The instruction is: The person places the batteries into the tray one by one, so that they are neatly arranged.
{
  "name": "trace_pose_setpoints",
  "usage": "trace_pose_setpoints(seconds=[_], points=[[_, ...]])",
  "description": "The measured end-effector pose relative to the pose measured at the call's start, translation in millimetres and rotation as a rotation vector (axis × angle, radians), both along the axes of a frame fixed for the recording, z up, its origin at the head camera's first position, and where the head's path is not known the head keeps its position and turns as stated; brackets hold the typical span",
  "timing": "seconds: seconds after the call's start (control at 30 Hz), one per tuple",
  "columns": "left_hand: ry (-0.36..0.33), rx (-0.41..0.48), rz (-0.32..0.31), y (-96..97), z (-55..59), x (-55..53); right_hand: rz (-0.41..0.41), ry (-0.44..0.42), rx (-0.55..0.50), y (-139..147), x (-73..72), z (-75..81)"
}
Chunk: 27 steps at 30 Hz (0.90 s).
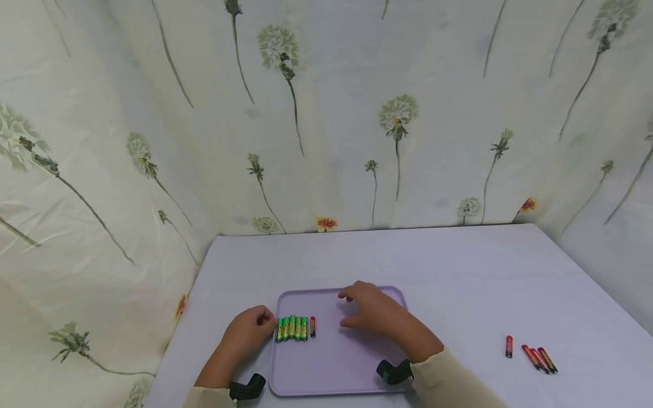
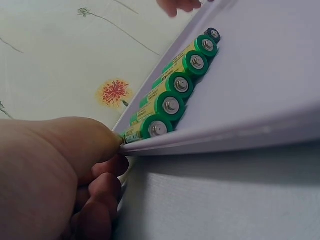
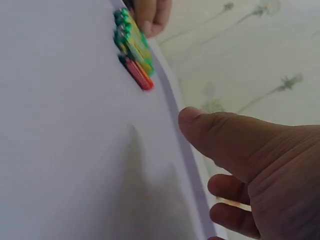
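Observation:
Several green-and-yellow batteries [image 1: 292,328] lie side by side in a row inside the lilac tray [image 1: 326,392], by its left rim. A thinner red battery [image 1: 313,327] with a black end lies just right of the row. My left hand [image 1: 250,333] is at the tray's left rim; its thumb and curled fingers pinch the rim beside the outermost green battery, as the left wrist view [image 2: 60,170] shows. Over the tray's right part hovers my right hand [image 1: 374,311], thumb and fingers spread apart, holding nothing. Its thumb [image 3: 215,130] points toward the batteries in the right wrist view.
On the table [image 1: 459,294] to the right of the tray lie a single red battery [image 1: 509,346] and a small group of red batteries [image 1: 539,360]. A dandelion-patterned cloth [image 1: 336,124] hangs behind and at both sides of the table.

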<state>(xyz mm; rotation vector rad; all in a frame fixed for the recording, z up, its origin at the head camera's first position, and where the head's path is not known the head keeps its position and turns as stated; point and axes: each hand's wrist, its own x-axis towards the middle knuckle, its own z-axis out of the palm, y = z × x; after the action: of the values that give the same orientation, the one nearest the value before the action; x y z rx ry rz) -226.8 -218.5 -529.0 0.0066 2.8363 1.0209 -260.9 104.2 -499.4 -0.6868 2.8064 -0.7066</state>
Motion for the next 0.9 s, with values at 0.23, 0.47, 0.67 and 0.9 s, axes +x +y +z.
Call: trace_pose_setpoints(seconds=[0.23, 0.47, 0.67, 0.9], points=[[0.006, 0.004, -0.004, -0.2, 2.6, 0.4, -0.058, 0.067, -0.02, 47.4, 1.6, 14.7], [0.007, 0.001, -0.001, -1.0, -0.7, -1.1, -0.104, 0.14, -0.036, 103.3, 8.8, 16.4], [-0.018, -0.005, 0.009, -2.5, -0.7, -0.4, -0.158, 0.139, 0.0, 135.9, 18.1, 7.8], [-0.016, 0.006, 0.008, -2.1, -1.1, -1.9, -0.211, 0.141, 0.055, 166.1, 30.1, 9.7]])
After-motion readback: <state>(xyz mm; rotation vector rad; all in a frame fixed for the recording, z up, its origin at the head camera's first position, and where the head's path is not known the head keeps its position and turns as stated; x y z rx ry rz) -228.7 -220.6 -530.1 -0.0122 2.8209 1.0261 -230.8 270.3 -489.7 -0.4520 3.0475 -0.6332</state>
